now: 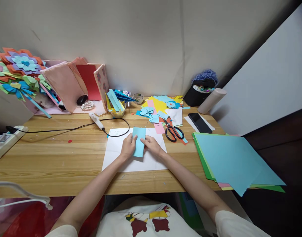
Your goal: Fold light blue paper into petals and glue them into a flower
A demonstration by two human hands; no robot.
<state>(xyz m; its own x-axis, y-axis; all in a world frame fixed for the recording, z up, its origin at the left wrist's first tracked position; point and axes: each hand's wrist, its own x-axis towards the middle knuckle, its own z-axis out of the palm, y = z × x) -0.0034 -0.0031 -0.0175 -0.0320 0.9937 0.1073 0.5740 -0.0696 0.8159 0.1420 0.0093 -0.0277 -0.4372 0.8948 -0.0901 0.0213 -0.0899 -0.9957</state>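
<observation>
A narrow light-blue piece of paper [139, 144] is held upright between my two hands, above a white sheet [113, 154] on the wooden table. My left hand [128, 145] grips its left edge, thumb on the front face. On the right edge, my right hand [152, 144] pinches it with the thumb in front and the other fingers behind, partly hidden. Black-handled scissors [174, 131] lie to the right of the white sheet, blades toward the wall. A white glue gun [96, 121] with a black cord rests to the left, beyond the sheet.
Paper scraps [155, 107] and folded blue pieces spread at the back. Coloured sheets [230, 158] overhang the table's front right edge. A phone [199, 122], a black marker holder [199, 93], a cup of folded paper [117, 112], a power strip [7, 141] and paper flowers [24, 62] stand around.
</observation>
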